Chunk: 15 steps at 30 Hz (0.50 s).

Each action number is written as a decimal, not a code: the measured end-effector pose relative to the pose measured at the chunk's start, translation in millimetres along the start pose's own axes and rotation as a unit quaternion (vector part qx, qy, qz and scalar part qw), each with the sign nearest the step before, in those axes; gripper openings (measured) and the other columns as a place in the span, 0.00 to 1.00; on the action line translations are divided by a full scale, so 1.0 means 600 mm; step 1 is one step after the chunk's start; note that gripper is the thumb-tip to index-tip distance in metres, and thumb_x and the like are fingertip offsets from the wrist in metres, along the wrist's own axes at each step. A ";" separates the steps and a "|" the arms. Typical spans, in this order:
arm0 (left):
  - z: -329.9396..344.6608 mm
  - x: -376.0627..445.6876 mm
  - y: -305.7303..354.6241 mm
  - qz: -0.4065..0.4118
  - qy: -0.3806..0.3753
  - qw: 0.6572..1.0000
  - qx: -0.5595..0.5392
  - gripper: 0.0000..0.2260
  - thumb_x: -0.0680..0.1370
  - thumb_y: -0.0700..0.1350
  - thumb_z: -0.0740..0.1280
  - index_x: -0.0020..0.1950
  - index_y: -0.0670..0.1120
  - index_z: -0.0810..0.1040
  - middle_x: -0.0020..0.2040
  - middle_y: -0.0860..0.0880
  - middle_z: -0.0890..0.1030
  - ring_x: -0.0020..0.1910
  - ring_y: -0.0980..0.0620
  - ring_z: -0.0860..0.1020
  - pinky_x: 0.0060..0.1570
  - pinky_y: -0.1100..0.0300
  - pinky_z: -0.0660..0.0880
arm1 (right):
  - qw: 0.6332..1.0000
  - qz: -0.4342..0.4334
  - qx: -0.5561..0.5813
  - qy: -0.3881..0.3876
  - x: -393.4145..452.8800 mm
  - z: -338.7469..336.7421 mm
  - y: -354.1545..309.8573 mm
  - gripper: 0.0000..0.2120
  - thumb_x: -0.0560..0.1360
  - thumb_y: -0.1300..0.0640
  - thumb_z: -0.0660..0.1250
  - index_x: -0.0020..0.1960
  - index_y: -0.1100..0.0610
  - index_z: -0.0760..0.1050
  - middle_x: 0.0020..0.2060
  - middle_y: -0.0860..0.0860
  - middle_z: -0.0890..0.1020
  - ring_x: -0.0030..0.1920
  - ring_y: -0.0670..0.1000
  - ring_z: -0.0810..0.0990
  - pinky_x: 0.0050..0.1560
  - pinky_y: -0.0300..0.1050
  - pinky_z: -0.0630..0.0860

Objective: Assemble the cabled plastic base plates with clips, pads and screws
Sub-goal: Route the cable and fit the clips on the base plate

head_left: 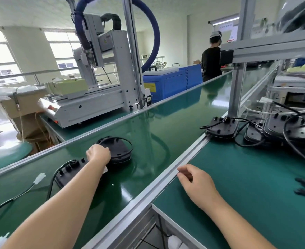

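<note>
Head view: the left hand is extended over the conveyor belt, fingers curled onto the near edge of a black base plate stack wrapped in its own cable; the grip is judged to be for setting down or pushing the finished unit along. A second base plate lies just beside it, partly hidden under the forearm, its lead ending in a white connector. The right hand rests at the aluminium rail, fingers loosely bent, nothing held (apparently idle). Unfinished plates are heaped on the bench at the right, within reach.
</note>
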<state>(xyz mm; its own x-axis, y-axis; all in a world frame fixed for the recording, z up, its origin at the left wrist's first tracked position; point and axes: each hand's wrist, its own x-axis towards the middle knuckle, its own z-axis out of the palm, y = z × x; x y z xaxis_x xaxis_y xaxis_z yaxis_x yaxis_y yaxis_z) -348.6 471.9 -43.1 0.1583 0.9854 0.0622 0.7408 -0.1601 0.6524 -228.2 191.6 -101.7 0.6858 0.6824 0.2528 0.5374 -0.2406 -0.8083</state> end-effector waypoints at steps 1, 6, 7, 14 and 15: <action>0.000 -0.002 -0.001 0.000 0.027 0.999 0.018 0.15 0.78 0.41 0.62 0.59 0.31 0.75 0.60 0.32 0.75 0.61 0.34 0.73 0.60 0.46 0.69 | 1.000 0.006 0.015 0.000 -0.002 -0.004 -0.001 0.05 0.78 0.55 0.65 0.51 0.47 0.78 0.44 0.38 0.81 0.47 0.37 0.78 0.44 0.23 0.68; 0.025 -0.003 -0.008 0.006 0.051 0.996 0.071 0.17 0.79 0.40 0.62 0.63 0.30 0.69 0.63 0.30 0.69 0.61 0.33 0.70 0.62 0.44 0.69 | 0.996 0.044 0.077 -0.001 -0.014 -0.036 0.003 0.10 0.78 0.58 0.64 0.43 0.44 0.78 0.38 0.44 0.83 0.43 0.43 0.81 0.47 0.40 0.77; 0.028 -0.007 -0.007 0.003 0.046 0.996 0.082 0.17 0.79 0.41 0.62 0.63 0.30 0.69 0.63 0.30 0.68 0.62 0.33 0.69 0.63 0.44 0.68 | 0.995 0.054 0.087 0.000 -0.019 -0.045 0.005 0.10 0.78 0.58 0.63 0.43 0.46 0.78 0.38 0.47 0.83 0.43 0.46 0.81 0.47 0.44 0.79; 0.029 -0.019 0.013 0.090 0.111 0.976 0.165 0.19 0.74 0.35 0.63 0.65 0.37 0.72 0.73 0.34 0.60 0.75 0.36 0.54 0.73 0.42 0.54 | 0.985 0.100 0.137 0.030 -0.064 -0.150 0.042 0.10 0.78 0.61 0.62 0.45 0.50 0.80 0.39 0.48 0.85 0.41 0.44 0.83 0.39 0.36 0.79; 0.033 -0.023 0.026 0.107 0.125 0.974 0.157 0.19 0.74 0.35 0.63 0.66 0.38 0.72 0.74 0.34 0.59 0.75 0.36 0.53 0.73 0.42 0.52 | 0.982 0.110 0.146 0.041 -0.070 -0.168 0.049 0.10 0.79 0.61 0.62 0.45 0.51 0.81 0.39 0.48 0.85 0.40 0.44 0.83 0.38 0.35 0.78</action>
<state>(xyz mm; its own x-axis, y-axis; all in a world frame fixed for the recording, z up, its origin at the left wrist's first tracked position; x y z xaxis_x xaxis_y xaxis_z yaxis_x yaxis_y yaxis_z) -326.5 454.8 -48.6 0.1972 0.9042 0.3788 0.8770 -0.3354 0.3440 -191.5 86.4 -82.7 0.8133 0.5753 0.0876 0.2161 -0.1588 -0.9634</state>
